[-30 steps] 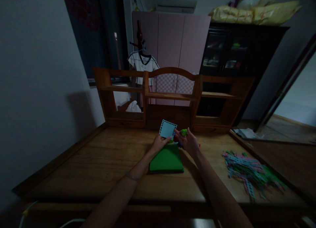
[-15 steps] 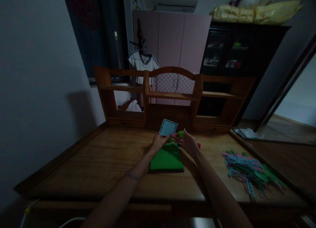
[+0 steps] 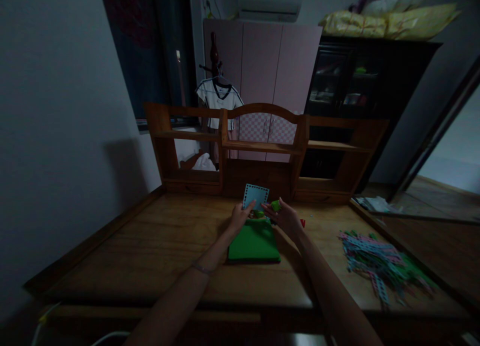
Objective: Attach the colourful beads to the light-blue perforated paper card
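Head cam: left hand (image 3: 240, 217) pinches light-blue perforated square panel (image 3: 255, 196) upright, face toward cam; right hand (image 3: 285, 217) grips small green piece (image 3: 276, 205), above green mat (image 3: 254, 243)

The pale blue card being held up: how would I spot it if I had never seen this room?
Find the wooden desk and the green pad lying mid-desk. Just beyond it the left hand holds up the card. It is the only pale blue square, edged with small punched holes.
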`<action>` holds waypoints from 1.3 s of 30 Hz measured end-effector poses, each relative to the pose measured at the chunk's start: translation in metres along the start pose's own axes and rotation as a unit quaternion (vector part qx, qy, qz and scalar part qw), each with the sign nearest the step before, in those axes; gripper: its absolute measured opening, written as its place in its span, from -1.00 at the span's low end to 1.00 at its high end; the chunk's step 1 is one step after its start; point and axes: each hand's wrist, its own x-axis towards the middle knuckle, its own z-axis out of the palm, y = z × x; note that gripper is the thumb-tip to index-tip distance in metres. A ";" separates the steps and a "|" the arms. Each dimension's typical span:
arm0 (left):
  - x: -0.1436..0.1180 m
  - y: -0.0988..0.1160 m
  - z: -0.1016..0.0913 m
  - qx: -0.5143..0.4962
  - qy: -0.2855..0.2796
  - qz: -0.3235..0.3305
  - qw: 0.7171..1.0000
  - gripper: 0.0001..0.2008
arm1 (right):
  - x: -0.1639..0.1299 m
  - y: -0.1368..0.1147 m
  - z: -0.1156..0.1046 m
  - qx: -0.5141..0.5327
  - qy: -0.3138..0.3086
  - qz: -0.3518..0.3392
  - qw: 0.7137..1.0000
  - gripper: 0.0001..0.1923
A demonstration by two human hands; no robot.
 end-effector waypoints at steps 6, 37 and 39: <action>0.005 -0.007 -0.002 0.041 -0.006 0.044 0.998 -0.58 | 0.005 0.005 -0.001 -0.032 0.036 -0.014 0.999 -0.75; 0.003 0.004 -0.007 -0.098 0.007 -0.025 0.995 -0.60 | 0.000 -0.009 0.013 0.005 0.109 -0.048 0.993 -0.80; 0.003 0.003 -0.007 -0.086 0.004 -0.023 0.996 -0.60 | -0.001 -0.009 0.013 0.007 0.105 -0.052 0.993 -0.80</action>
